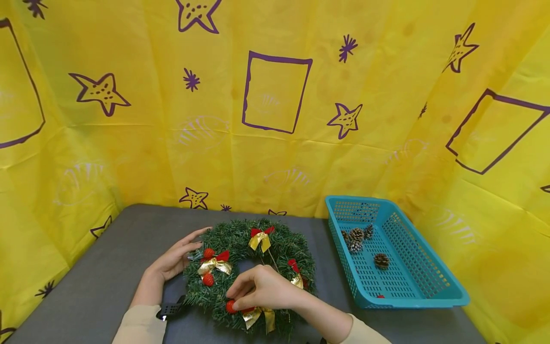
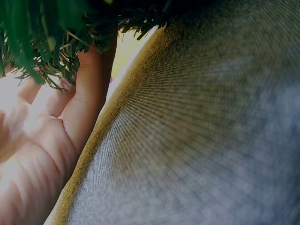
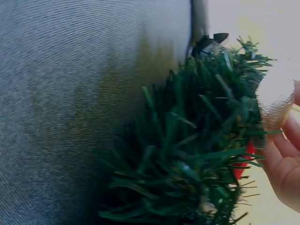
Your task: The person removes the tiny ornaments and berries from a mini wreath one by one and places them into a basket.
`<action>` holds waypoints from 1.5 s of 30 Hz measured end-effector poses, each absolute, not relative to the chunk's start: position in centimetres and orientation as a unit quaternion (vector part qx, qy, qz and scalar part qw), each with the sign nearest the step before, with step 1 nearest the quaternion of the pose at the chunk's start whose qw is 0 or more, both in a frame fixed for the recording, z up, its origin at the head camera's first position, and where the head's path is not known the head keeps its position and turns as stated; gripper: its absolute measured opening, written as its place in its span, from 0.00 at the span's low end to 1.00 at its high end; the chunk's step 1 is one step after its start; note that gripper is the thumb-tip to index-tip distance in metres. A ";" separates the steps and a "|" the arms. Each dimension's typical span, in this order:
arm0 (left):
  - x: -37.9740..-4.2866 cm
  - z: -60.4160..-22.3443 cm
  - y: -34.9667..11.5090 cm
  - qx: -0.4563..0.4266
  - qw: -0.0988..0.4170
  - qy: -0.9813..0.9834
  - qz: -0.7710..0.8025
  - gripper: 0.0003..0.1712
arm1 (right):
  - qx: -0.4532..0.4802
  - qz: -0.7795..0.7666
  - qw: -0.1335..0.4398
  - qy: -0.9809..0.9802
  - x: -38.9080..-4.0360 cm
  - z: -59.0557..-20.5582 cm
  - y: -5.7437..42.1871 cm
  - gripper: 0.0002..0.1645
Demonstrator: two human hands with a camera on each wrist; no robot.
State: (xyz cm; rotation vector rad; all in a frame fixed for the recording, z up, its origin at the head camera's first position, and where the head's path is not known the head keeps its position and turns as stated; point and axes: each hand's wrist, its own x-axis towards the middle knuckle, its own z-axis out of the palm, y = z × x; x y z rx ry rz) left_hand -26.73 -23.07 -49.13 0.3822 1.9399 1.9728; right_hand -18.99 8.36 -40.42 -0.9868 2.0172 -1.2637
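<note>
The wreath (image 1: 294, 242) lies near the bench's (image 1: 148, 229) back edge; right hand (image 1: 262, 289) pinches a ball (image 1: 230, 306), left hand (image 1: 174, 259) touches the wreath, fingers relaxed.

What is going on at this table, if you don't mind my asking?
Someone is handling a green wreath on a grey table. The left hand rests against its left edge, while the right hand appears to pinch a red ball beside the near gold bow. Three other bows already decorate the wreath, and pine cones lie in a teal basket to the right.
</note>
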 end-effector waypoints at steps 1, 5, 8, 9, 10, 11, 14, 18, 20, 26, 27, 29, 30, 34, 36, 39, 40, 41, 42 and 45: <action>-26.8 -49.1 -23.1 0.135 0.174 0.684 0.695 0.36 | -0.369 -0.470 0.280 0.751 -19.0 -40.6 8.3 0.15; -26.9 -49.2 -23.1 0.133 0.174 0.687 0.693 0.36 | -0.371 -0.463 0.282 0.754 -19.1 -40.8 8.2 0.16; -26.9 -49.2 -23.1 0.130 0.173 0.688 0.692 0.36 | -0.369 -0.460 0.283 0.756 -19.2 -40.9 8.2 0.16; -27.0 -49.3 -23.1 0.129 0.173 0.689 0.692 0.36 | -0.366 -0.461 0.284 0.756 -19.2 -40.9 8.2 0.16; -27.0 -49.3 -23.1 0.129 0.173 0.688 0.693 0.36 | -0.364 -0.462 0.285 0.757 -19.2 -41.0 8.2 0.16; -27.0 -49.3 -23.1 0.128 0.172 0.689 0.692 0.36 | -0.363 -0.461 0.284 0.758 -19.2 -41.0 8.2 0.16; -27.1 -49.4 -23.2 0.128 0.172 0.690 0.691 0.36 | -0.359 -0.458 0.284 0.762 -19.2 -41.1 8.1 0.16; -27.1 -49.4 -23.2 0.129 0.173 0.693 0.688 0.36 | -0.358 -0.450 0.278 0.770 -19.0 -41.1 8.0 0.17; -27.1 -49.3 -23.1 0.130 0.173 0.694 0.687 0.36 | -0.359 -0.444 0.271 0.775 -19.0 -41.1 7.9 0.17; -27.2 -49.3 -23.1 0.130 0.169 0.697 0.684 0.36 | -0.365 -0.423 0.234 0.796 -18.9 -41.1 7.5 0.15; -27.2 -49.3 -23.1 0.130 0.168 0.698 0.684 0.36 | -0.366 -0.421 0.228 0.798 -19.0 -41.1 7.4 0.15; -27.3 -49.4 -23.1 0.131 0.167 0.699 0.683 0.36 | -0.368 -0.416 0.222 0.801 -19.0 -41.1 7.4 0.14; -27.4 -49.4 -23.1 0.131 0.167 0.699 0.683 0.36 | -0.368 -0.416 0.221 0.802 -19.0 -41.1 7.4 0.14; -27.4 -49.4 -23.1 0.134 0.167 0.697 0.685 0.36 | -0.370 -0.417 0.221 0.801 -19.0 -41.2 7.4 0.13; -27.3 -49.4 -23.1 0.135 0.166 0.697 0.684 0.36 | -0.371 -0.419 0.224 0.798 -19.0 -41.3 7.5 0.13; -27.2 -49.2 -23.1 0.133 0.165 0.700 0.682 0.36 | -0.374 -0.422 0.233 0.792 -19.0 -41.2 7.7 0.13; -27.1 -49.2 -23.1 0.132 0.166 0.700 0.682 0.36 | -0.375 -0.422 0.237 0.790 -19.0 -41.2 7.7 0.13; -27.1 -49.2 -23.1 0.131 0.167 0.700 0.682 0.36 | -0.377 -0.423 0.241 0.788 -18.9 -41.2 7.7 0.13; -27.1 -49.2 -23.1 0.130 0.169 0.699 0.683 0.36 | -0.377 -0.423 0.243 0.787 -18.9 -41.1 7.8 0.13; -27.0 -49.3 -23.2 0.128 0.173 0.693 0.687 0.36 | -0.376 -0.422 0.251 0.786 -18.9 -41.0 7.9 0.14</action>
